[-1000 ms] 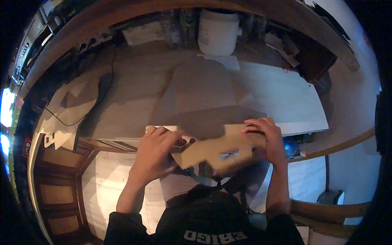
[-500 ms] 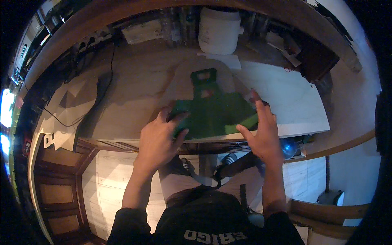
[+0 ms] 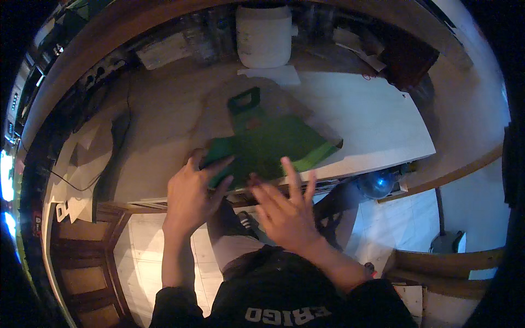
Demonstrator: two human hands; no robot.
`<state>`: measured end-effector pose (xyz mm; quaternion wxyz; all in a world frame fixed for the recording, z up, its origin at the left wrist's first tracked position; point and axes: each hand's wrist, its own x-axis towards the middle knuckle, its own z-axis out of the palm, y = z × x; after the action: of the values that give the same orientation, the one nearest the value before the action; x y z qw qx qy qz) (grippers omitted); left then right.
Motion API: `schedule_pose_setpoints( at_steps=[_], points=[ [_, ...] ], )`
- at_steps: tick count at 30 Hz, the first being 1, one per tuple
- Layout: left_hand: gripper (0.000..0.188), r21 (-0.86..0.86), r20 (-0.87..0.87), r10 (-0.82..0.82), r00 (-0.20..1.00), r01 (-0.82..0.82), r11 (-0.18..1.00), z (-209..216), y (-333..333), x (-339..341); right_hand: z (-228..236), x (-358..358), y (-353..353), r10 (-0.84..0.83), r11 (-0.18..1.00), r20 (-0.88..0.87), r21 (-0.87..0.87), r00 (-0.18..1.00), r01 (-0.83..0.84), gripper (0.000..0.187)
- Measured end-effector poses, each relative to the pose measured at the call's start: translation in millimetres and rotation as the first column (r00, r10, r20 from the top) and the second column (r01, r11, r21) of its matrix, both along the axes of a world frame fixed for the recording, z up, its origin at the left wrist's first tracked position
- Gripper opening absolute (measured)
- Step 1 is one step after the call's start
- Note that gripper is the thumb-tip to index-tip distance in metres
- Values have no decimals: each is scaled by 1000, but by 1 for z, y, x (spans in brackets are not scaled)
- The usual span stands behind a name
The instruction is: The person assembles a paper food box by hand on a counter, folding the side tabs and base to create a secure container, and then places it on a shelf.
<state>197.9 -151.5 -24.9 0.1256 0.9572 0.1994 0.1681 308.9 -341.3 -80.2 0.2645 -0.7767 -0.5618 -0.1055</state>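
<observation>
A green bag with a cut-out handle lies on the table, its handle end pointing away from me and its near end at the table's front edge. My left hand grips the bag's left side, fingers and thumb closed around a folded edge. My right hand, slightly smeared by motion, is spread beside the bag's near edge. Its fingertips overlap that edge; whether they touch it I cannot tell. A lighter green folded strip shows along the bag's right near side.
A white lidded tub stands at the back. On the left, a pale folded bag with a cut-out handle hangs over the edge, a black cable beside it. A dark reddish box sits back right; a blue shiny ball is below the front edge.
My right hand has left the bag's right side and moved left and nearer to me. The bag has turned slightly, its handle tilting left. My left hand still grips it.
</observation>
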Motion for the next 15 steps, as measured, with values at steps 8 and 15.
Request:
schedule_pose_setpoints(
  at_steps=[8,15],
  points=[
    [44,-70,-16,24,1000,-25,997,-1,-3,-1,8,36,-48,-269,954,93,-113,959,279,52],
    [40,-60,165,12,986,-2,998,-13,0,-2,6,22,-38,-235,969,-12,-80,972,234,58]
  ],
)
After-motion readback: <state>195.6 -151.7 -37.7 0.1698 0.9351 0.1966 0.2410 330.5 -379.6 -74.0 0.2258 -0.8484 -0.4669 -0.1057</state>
